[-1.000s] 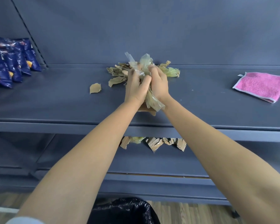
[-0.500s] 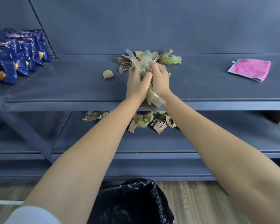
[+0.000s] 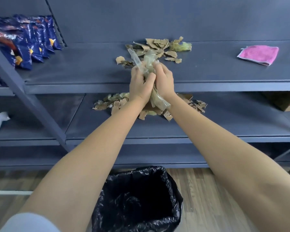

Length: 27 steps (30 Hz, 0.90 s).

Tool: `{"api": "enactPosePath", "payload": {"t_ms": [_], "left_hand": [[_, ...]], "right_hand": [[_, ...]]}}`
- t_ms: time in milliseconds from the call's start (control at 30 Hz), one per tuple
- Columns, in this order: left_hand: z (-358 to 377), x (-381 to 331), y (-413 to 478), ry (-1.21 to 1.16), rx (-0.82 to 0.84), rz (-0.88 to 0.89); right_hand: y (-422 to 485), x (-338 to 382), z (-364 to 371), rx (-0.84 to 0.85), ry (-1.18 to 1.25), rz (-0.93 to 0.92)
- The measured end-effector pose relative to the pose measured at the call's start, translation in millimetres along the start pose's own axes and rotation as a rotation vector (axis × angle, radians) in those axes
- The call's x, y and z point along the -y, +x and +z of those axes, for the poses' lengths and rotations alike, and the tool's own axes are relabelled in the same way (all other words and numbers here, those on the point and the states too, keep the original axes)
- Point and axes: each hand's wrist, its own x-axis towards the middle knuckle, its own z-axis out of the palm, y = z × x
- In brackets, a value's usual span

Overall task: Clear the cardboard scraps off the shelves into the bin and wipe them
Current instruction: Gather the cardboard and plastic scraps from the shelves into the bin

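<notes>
The light is soft, dim and bluish, with faint shadows. The shiny snack bags [image 3: 32, 41] catch white glints, and the bin [image 3: 173, 190] is almost black inside. Near the edge the shelf post [image 3: 28, 99] leans and the sleeve [image 3: 28, 222] looks fuzzy.

Print on cardboard scraps [image 3: 118, 103] and blue snack bags [image 3: 38, 36] is unreadably blurred.
</notes>
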Motion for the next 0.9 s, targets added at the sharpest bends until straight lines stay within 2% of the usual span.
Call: {"api": "enactPosePath", "payload": {"t_ms": [333, 700, 900], "left_hand": [[-1, -6, -60, -0.017, -0.091, -0.003], [7, 31, -114, -0.005, -0.105, 0.009], [-6, 71, -146, 0.021, -0.081, -0.057]], "right_hand": [[-41, -10, -13, 0.1, 0.069, -0.022], [-98, -49, -23, 0.139, 0.086, -0.051], [-132, -92, -5, 0.152, 0.109, 0.081]]}}
